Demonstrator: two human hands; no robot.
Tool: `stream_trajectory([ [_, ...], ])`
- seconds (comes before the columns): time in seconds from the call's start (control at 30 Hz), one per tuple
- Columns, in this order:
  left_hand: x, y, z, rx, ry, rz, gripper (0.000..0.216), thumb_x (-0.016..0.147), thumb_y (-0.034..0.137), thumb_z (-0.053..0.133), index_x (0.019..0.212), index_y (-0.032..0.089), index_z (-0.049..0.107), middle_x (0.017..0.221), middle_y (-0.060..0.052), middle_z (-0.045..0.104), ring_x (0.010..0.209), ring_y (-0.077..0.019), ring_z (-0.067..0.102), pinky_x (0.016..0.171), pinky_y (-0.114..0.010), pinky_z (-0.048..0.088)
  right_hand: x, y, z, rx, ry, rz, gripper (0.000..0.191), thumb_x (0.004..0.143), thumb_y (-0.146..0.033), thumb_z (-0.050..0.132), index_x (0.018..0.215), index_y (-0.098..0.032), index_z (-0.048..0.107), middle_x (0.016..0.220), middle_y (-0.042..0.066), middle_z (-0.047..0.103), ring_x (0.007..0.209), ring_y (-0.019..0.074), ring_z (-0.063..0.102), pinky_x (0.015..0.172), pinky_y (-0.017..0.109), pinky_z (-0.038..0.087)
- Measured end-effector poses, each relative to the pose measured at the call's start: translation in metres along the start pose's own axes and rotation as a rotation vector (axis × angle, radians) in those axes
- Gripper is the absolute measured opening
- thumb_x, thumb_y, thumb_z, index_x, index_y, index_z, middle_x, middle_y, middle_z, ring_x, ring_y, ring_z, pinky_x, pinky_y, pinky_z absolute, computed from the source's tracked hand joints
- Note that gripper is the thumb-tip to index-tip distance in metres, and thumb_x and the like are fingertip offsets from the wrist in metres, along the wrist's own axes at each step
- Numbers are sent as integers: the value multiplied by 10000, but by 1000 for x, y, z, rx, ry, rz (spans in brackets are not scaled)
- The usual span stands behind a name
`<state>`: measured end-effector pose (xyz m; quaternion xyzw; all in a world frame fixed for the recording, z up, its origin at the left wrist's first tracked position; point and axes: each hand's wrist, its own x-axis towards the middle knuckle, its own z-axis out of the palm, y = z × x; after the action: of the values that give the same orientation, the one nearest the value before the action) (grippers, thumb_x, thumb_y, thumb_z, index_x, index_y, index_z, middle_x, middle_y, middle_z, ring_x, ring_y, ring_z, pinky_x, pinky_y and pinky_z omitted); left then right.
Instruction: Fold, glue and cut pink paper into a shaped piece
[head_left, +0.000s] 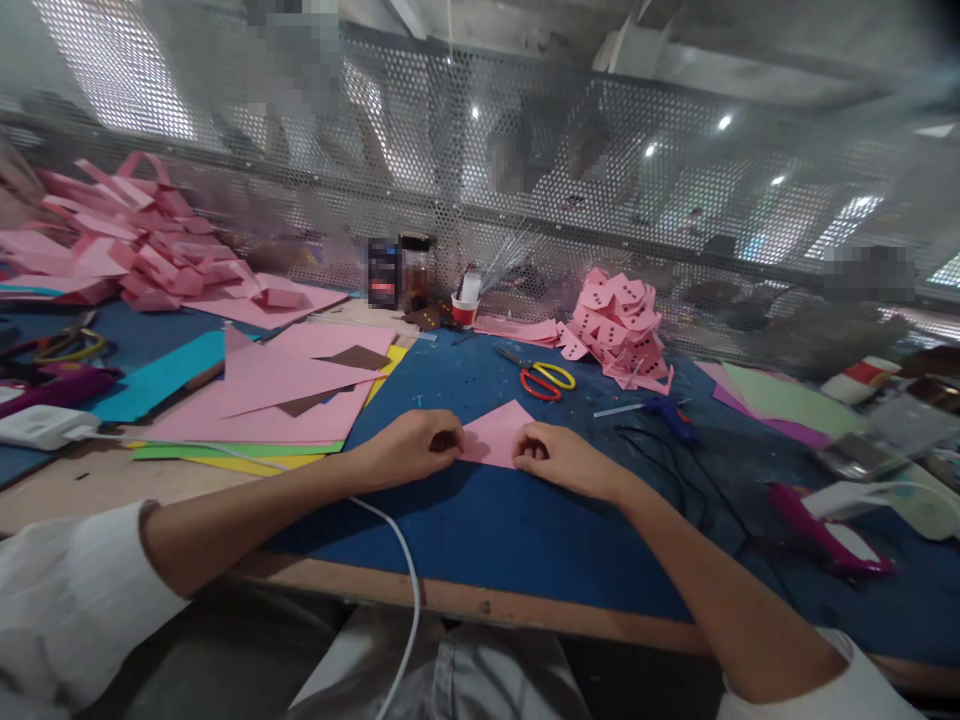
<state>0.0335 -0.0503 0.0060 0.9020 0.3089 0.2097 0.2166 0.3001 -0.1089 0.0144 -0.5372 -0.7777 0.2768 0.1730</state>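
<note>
A small pink paper piece [491, 434], triangular in outline, lies on the blue table mat [480, 530] between my two hands. My left hand [420, 445] is closed at its left corner, with the fingers curled down onto it. At the right corner, the curled fingers of my right hand [559, 458] press on the same paper. The fingertips are partly hidden under both hands. Beyond the paper lie scissors [538, 378] with one red and one yellow handle loop. To the right of them rests a blue glue gun [671, 415] with its black cord.
Pink, green and yellow sheets [300, 400] are stacked on the left, near a white cable [401, 545]. Farther back stand a pink strip heap [150, 240], a paper cup [465, 308] and dotted pink pieces [615, 325]. A perforated metal screen [525, 170] closes the back.
</note>
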Motion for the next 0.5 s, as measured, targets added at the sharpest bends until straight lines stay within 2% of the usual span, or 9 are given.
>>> stream_trajectory([
  [0.13, -2, -1, -1, -18, -5, 32, 115, 844, 155, 581, 880, 177, 688, 790, -4, 673, 688, -131, 607, 638, -220, 422, 0, 0, 1, 9, 13, 9, 74, 878, -210, 630, 917, -194, 691, 890, 11, 676, 756, 138, 574, 692, 268, 416],
  [0.37, -1, -4, -1, -24, -55, 125, 55, 891, 223, 681, 903, 181, 714, 871, -11, 642, 725, -119, 589, 665, -210, 416, -1, 4, 1, 54, -4, -6, 107, 885, -284, 687, 963, -210, 685, 905, -3, 667, 772, 143, 586, 702, 266, 433],
  [0.5, -1, -8, 1, -26, -66, 145, 57, 919, 217, 665, 916, 183, 711, 901, -17, 631, 757, -127, 597, 680, -216, 417, -3, 3, 2, 14, 29, -51, 85, 872, -246, 715, 941, -210, 680, 907, -8, 663, 795, 143, 599, 728, 265, 438],
])
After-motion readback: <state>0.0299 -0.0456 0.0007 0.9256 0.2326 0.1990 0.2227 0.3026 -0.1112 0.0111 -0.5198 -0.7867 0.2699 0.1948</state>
